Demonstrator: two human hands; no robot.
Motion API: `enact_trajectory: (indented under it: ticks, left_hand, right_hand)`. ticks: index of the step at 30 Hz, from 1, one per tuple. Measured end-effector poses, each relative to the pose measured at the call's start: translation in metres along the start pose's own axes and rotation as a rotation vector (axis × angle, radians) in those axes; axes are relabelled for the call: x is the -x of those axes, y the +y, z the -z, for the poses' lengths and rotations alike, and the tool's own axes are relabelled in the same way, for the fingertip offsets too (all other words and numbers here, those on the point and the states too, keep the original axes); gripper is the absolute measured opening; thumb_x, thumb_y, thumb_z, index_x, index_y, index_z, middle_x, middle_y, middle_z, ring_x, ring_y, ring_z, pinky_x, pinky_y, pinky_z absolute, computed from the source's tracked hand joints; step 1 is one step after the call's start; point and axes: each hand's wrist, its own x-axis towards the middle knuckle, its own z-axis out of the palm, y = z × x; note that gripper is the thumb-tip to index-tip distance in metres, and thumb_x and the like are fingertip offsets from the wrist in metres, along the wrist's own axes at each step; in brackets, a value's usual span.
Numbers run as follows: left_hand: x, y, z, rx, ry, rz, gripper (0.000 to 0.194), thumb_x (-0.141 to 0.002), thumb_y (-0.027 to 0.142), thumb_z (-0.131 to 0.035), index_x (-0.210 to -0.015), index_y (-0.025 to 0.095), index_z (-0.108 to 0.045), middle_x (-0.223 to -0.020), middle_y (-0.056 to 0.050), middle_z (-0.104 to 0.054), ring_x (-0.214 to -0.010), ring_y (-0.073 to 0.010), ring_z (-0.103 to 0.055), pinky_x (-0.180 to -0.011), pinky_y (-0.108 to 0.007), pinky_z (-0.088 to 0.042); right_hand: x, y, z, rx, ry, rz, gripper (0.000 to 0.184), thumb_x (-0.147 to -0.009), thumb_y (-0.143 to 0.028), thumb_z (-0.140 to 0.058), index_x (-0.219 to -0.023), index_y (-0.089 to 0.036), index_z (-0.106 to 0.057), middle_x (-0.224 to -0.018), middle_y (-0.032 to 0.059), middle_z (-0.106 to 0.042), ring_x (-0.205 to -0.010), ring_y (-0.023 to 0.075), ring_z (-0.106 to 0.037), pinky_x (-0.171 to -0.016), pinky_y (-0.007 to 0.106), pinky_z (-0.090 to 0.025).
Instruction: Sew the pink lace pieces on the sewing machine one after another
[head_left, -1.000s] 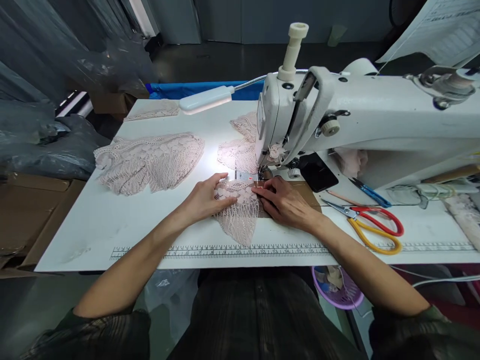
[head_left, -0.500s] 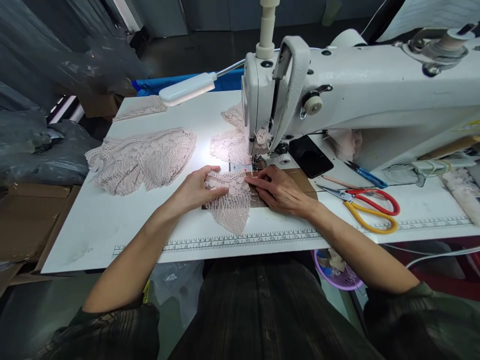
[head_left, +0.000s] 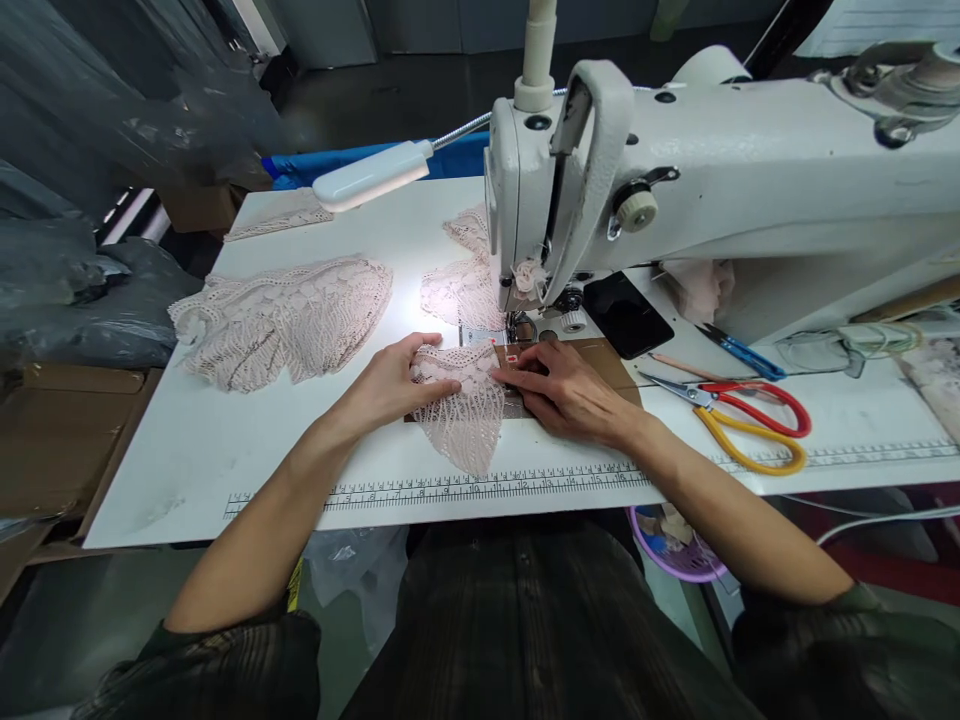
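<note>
Since the frame half a second ago, the right hand [head_left: 566, 388] has slid slightly down the side edge of the lace piece [head_left: 466, 425], toward the front of the bench [head_left: 225, 450]; the left hand [head_left: 382, 388] and the lace have barely shifted. So far the piece is laid flat and steadied from both sides, just in front of the presser foot [head_left: 517, 328]; it does not look fed beneath yet, and no finished seam can be made out; more lace [head_left: 459, 292] lies beyond the foot, and a lace pile [head_left: 289, 320] waits at left. Left thumb and forefinger are spread across the piece; the right fingers are bunched, forefinger against its edge, though whether they pinch it I cannot tell. Pale pink openwork, scalloped on top, tapers to a rounded point, over a smooth brown sheet [head_left: 607, 362].
</note>
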Motion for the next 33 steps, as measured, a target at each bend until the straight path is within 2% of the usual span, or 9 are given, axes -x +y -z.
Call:
enact_trajectory:
  ticks: [5, 13, 16, 24, 27, 29, 31, 33]
  left_hand:
    - [0.001, 0.000, 0.000, -0.061, 0.016, 0.002, 0.081, -0.072, 0.053, -0.079, -0.139, 0.018, -0.050, -0.088, -0.006, -0.068, -0.077, -0.0227, -0.066, -0.058, -0.030, -0.051]
    - [0.003, -0.001, 0.001, -0.055, -0.007, -0.006, 0.072, -0.082, 0.054, -0.069, -0.140, 0.018, -0.048, -0.077, -0.003, -0.065, -0.068, -0.0213, -0.064, -0.056, -0.031, -0.049]
    - [0.004, 0.002, 0.001, -0.063, -0.010, -0.009, 0.072, -0.082, 0.053, -0.069, -0.140, 0.017, -0.047, -0.075, -0.002, -0.064, -0.066, -0.0207, -0.063, -0.055, -0.030, -0.047]
    - [0.009, 0.010, -0.001, -0.224, 0.053, -0.043, 0.073, -0.083, 0.054, -0.067, -0.142, 0.017, -0.045, -0.076, -0.002, -0.064, -0.064, -0.0181, -0.059, -0.056, -0.029, -0.045]
    - [0.013, 0.013, 0.000, -0.428, 0.139, -0.162, 0.062, -0.086, 0.049, -0.066, -0.139, 0.020, -0.051, -0.087, -0.004, -0.064, -0.068, -0.0167, -0.059, -0.059, -0.029, -0.047]
    - [0.013, 0.014, 0.000, -0.565, 0.263, -0.289, 0.047, -0.089, 0.046, -0.063, -0.129, 0.021, -0.060, -0.096, -0.006, -0.063, -0.068, -0.0158, -0.059, -0.056, -0.028, -0.046]
    - [0.008, 0.015, -0.001, -0.678, 0.366, -0.483, 0.033, -0.093, 0.041, -0.059, -0.117, 0.019, -0.067, -0.106, -0.010, -0.062, -0.070, -0.0164, -0.060, -0.053, -0.028, -0.047]
    - [0.001, 0.017, -0.004, -0.766, 0.329, -0.739, 0.026, -0.097, 0.033, -0.053, -0.111, 0.016, -0.067, -0.111, -0.012, -0.064, -0.078, -0.0189, -0.063, -0.057, -0.031, -0.053]
  right_hand:
    - [0.003, -0.002, 0.006, -0.025, -0.039, 0.044, 0.036, -0.091, -0.018, -0.051, -0.119, -0.030, -0.071, -0.110, 0.0102, -0.058, -0.108, 0.0274, -0.051, -0.092, 0.049, -0.044]
    - [0.003, -0.004, 0.007, -0.048, -0.058, 0.012, 0.036, -0.089, -0.018, -0.054, -0.119, -0.028, -0.072, -0.113, 0.0112, -0.058, -0.112, 0.0280, -0.052, -0.097, 0.050, -0.043]
    - [0.003, -0.004, 0.007, -0.057, -0.053, 0.007, 0.037, -0.088, -0.017, -0.054, -0.119, -0.028, -0.072, -0.113, 0.0110, -0.058, -0.112, 0.0279, -0.052, -0.098, 0.051, -0.042]
    - [0.001, -0.003, 0.008, -0.077, -0.066, -0.007, 0.038, -0.087, -0.015, -0.055, -0.119, -0.028, -0.071, -0.115, 0.0106, -0.058, -0.113, 0.0273, -0.052, -0.098, 0.050, -0.041]
    - [0.001, -0.003, 0.008, -0.073, -0.065, -0.010, 0.038, -0.087, -0.015, -0.056, -0.119, -0.028, -0.072, -0.116, 0.0109, -0.058, -0.111, 0.0275, -0.052, -0.097, 0.050, -0.041]
    - [0.001, -0.003, 0.007, -0.067, -0.068, -0.016, 0.037, -0.088, -0.016, -0.056, -0.119, -0.029, -0.072, -0.117, 0.0110, -0.058, -0.111, 0.0277, -0.052, -0.096, 0.050, -0.041]
    - [0.001, -0.003, 0.007, -0.062, -0.071, -0.019, 0.037, -0.088, -0.016, -0.056, -0.120, -0.029, -0.071, -0.117, 0.0109, -0.058, -0.111, 0.0280, -0.052, -0.095, 0.050, -0.041]
    - [0.001, -0.004, 0.006, -0.058, -0.070, -0.022, 0.037, -0.088, -0.016, -0.055, -0.120, -0.029, -0.071, -0.117, 0.0109, -0.058, -0.112, 0.0281, -0.051, -0.095, 0.049, -0.041]
